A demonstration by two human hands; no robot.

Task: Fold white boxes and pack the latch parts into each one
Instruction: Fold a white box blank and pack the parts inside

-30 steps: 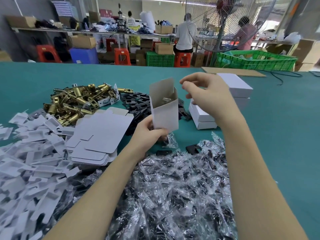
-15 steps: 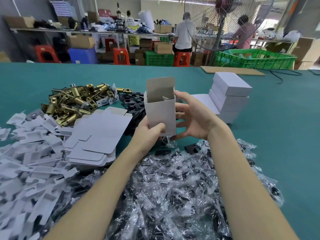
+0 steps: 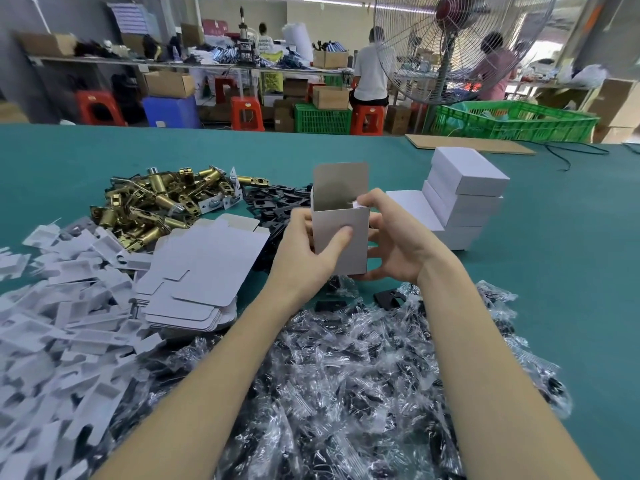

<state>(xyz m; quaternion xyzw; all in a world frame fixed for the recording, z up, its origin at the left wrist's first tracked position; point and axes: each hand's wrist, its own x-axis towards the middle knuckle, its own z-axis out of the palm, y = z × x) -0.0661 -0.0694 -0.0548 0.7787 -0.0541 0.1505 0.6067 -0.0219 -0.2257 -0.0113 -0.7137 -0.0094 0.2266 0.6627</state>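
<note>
White cardboard fills the middle of the head view: we hold a small upright white cardboard box (image 3: 341, 237) above the teal felt-covered table (image 3: 554, 271), its top flap standing open and its grey inside showing. Our left hand (image 3: 311, 249) grips the box from the left, thumb pressed flat on the front face and the other fingers curled round the back. Our right hand (image 3: 394, 237) cups the right side and bottom, and its upper fingers pinch a small side flap at the open mouth.

Just left of our left wrist lies a stack of flat unfolded white box blanks (image 3: 197, 268). Beyond it sits a heap of brass-coloured metal latch bolts (image 3: 156, 202), and next to that, behind the held box, a pile of black metal plates (image 3: 277, 202). To the right of our hands stands a stack of closed white boxes (image 3: 464, 199), with one more lying low beside it. A mass of small clear plastic bags holding black parts (image 3: 346, 375) spreads under our forearms, and white die-cut card inserts (image 3: 52, 323) cover the left side of the table.

Behind the table we see a large metal standing fan (image 3: 446, 46), a green plastic crate (image 3: 512, 121) and people seated on red stools at a far workbench.
</note>
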